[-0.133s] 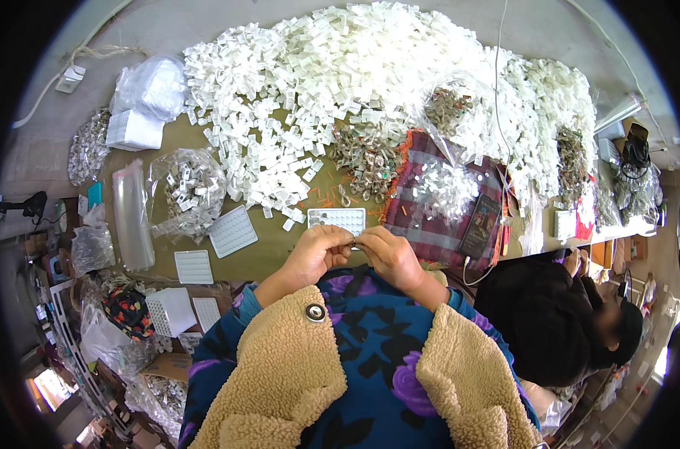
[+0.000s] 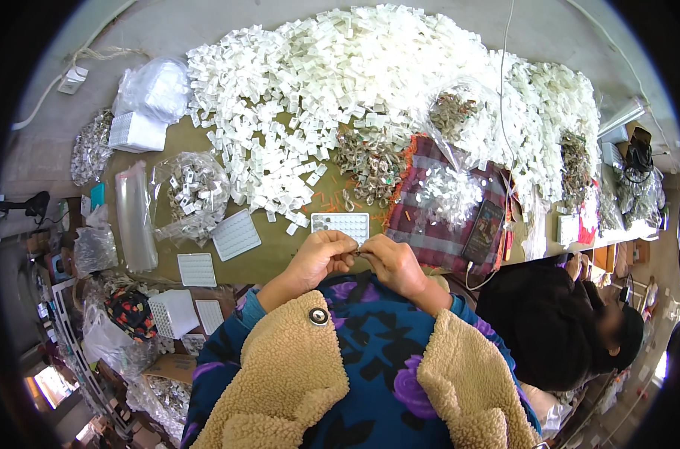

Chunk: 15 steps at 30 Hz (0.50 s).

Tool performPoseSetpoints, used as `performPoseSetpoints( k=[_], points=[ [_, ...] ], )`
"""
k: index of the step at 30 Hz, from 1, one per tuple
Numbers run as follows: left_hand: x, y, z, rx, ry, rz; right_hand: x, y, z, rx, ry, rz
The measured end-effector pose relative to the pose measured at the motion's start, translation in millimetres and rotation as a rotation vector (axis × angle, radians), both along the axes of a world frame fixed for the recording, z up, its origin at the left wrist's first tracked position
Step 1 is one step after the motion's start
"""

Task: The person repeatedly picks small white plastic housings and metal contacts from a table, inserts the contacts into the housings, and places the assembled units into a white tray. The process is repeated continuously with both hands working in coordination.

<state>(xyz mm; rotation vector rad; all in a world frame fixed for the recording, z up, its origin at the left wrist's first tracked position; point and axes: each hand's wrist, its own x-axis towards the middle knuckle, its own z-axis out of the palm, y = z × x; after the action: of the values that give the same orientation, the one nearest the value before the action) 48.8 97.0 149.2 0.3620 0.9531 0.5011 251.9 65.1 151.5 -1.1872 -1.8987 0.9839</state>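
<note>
My left hand [image 2: 319, 260] and my right hand [image 2: 400, 267] meet in front of my chest, at the near edge of the table. The fingertips of both pinch together around a tiny dark piece, mostly hidden and too small to name. Just beyond my fingers lies a white tray [image 2: 347, 221] with rows of small round hollows; a few at its left look filled. Behind the tray is a heap of small metallic loop-shaped pieces [image 2: 370, 166], with thin orange bits [image 2: 325, 202] scattered beside it.
A large mound of small white plastic pieces [image 2: 400, 67] covers the back. On the right, a plaid cloth [image 2: 437, 232] bears clear pieces and a phone [image 2: 484, 230] on a cable. Left are white trays [image 2: 236, 234], a bag of parts [image 2: 194, 194] and clear sleeves [image 2: 136, 217]. A person [image 2: 549, 322] sits at right.
Both hands have come slightly nearer to my body, fingertips still together. The whole view has shifted a little.
</note>
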Motion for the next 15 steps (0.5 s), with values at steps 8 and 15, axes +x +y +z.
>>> performPoseSetpoints(
  k=[8,15],
  points=[
    [0.6,93.5,-73.3,1.273,1.37,-0.163,0.3,-4.6,-5.4,-0.217,-0.027,-0.202],
    [13.6,127.7,-114.8,1.293,1.515,-0.317,21.2,-10.9,-5.7,-0.112,-0.093,-0.257]
  ],
)
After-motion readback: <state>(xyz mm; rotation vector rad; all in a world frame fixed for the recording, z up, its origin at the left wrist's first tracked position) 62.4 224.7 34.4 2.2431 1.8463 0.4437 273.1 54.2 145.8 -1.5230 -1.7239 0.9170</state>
